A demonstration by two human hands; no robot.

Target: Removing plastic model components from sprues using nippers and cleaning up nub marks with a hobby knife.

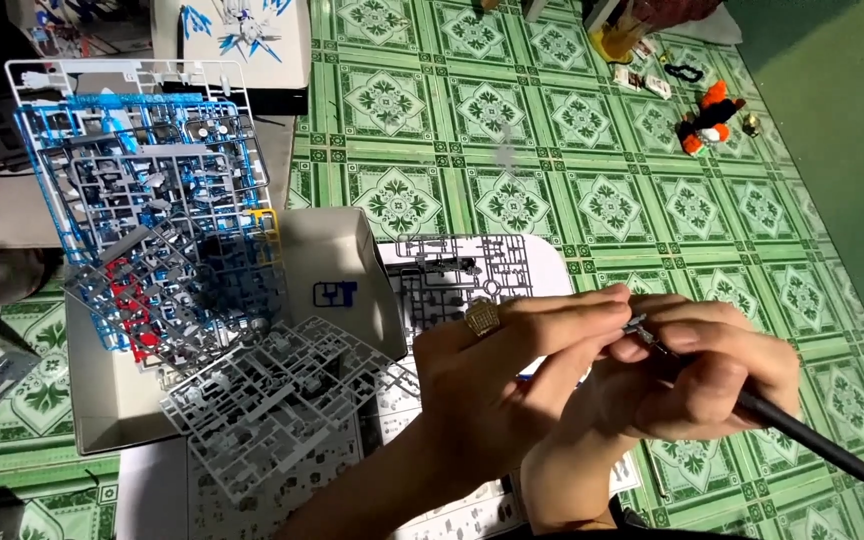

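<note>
The small grey part [640, 326] sits pinched between the fingertips of my left hand [497, 385], up at the top of both hands, right where they meet. My left hand is closed on it, thumb and first finger pressed together. It wears a gold ring [482, 319].

My right hand [697, 385] is closed too, wrapped around a long black tool [812, 440]. The tool's thin tip touches the part. Its long body runs down and to the right, away from the part, toward the lower right corner of the floor. So the part lies up and left of my right grip, and both hands are just as near to it.

Under my hands lie white paper sheets [552, 265] and a grey plastic frame [282, 400]. Further left, a white box [337, 265] holds more frames, blue and red, near the left edge of the green patterned floor [692, 210].
</note>
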